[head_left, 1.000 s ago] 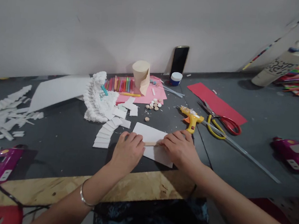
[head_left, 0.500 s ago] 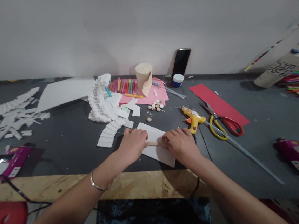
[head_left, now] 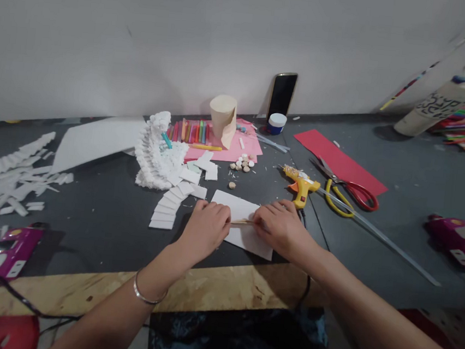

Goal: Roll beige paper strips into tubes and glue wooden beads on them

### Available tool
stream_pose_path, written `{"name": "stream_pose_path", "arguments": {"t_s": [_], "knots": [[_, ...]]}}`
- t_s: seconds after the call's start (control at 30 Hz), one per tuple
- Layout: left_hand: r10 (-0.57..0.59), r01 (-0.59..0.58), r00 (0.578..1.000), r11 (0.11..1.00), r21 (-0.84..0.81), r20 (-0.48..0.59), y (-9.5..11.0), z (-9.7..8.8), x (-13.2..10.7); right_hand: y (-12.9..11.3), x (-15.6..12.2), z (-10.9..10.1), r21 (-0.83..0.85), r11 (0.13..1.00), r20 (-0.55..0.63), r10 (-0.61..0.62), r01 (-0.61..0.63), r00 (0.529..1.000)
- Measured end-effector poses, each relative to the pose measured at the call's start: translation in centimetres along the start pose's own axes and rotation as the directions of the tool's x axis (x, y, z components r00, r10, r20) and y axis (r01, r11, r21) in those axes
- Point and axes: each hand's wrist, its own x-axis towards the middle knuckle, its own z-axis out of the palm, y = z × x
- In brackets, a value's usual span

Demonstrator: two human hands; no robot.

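Observation:
Between my two hands runs a thin wooden craft stick (head_left: 242, 222), gripped at both ends above a sheet of white board (head_left: 250, 243). My left hand (head_left: 209, 224) is closed on its left end, while my right hand (head_left: 277, 224) pinches the right end; fingers hide both tips. Just left of the board, small white rectangles (head_left: 165, 210) lie in a curved, overlapping row. Beyond it are several small round discs (head_left: 245, 163). A yellow glue gun (head_left: 302, 185) rests on its side past my right hand.
Red-and-yellow-handled scissors (head_left: 344, 189) lie partly over red paper (head_left: 341, 157). A long clear glue stick (head_left: 390, 247) stretches rightward. At the back stand a beige paper cup shape (head_left: 222, 117), a phone (head_left: 282, 97) and a small jar (head_left: 277, 124). White strips (head_left: 17, 187) are scattered left.
The craft stick now shows a narrower side and looks slightly bent or split in the middle. Both hands stay in nearly the same place, still holding it.

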Motion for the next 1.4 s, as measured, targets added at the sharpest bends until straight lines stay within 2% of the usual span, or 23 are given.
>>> {"name": "stream_pose_path", "arguments": {"t_s": [0.13, 0.27, 0.33, 0.47, 0.8, 0.97, 1.2, 1.4], "knots": [[-0.02, 0.019, 1.0, 0.996, -0.084, -0.014, -0.5, 0.2, 0.0, 0.5, -0.4, 0.6, 0.128, 0.992, -0.086, 0.007, 0.004, 0.996], [-0.052, 0.042, 0.996, 0.991, -0.128, -0.078, -0.8, 0.7, 0.1, 0.6, -0.6, 1.2, 0.161, 0.987, -0.169, 0.046, -0.018, 0.985], [-0.033, 0.02, 0.993, 0.994, -0.111, -0.117, -0.8, 1.0, 0.1, 0.5, -0.6, 1.4, 0.157, 0.987, -0.198, 0.053, -0.022, 0.979], [0.019, -0.033, 0.987, 0.996, -0.083, -0.158, -0.8, 1.5, 0.0, 0.4, -0.7, 1.3, 0.103, 0.995, -0.169, 0.017, 0.0, 0.986], [-0.043, 0.016, 0.991, 0.979, -0.203, -0.13, -1.0, 2.1, -0.3, 0.1, -0.6, 1.3, 0.045, 0.998, -0.122, 0.054, -0.049, 0.991], [-0.061, 0.033, 0.989, 0.98, -0.197, -0.135, -1.0, 2.1, -0.4, -0.1, -0.5, 1.1, 0.074, 0.996, -0.106, 0.061, -0.054, 0.992], [0.024, -0.04, 0.979, 0.996, -0.077, -0.201, -0.7, 2.2, -0.4, -0.4, 0.0, 1.4, 0.091, 0.994, -0.109, 0.066, -0.056, 0.992], [0.023, -0.042, 0.986, 0.993, -0.11, -0.167, -0.8, 2.2, -0.5, -0.1, 0.0, 1.8, 0.17, 0.983, -0.122, 0.092, -0.07, 0.988]]}}
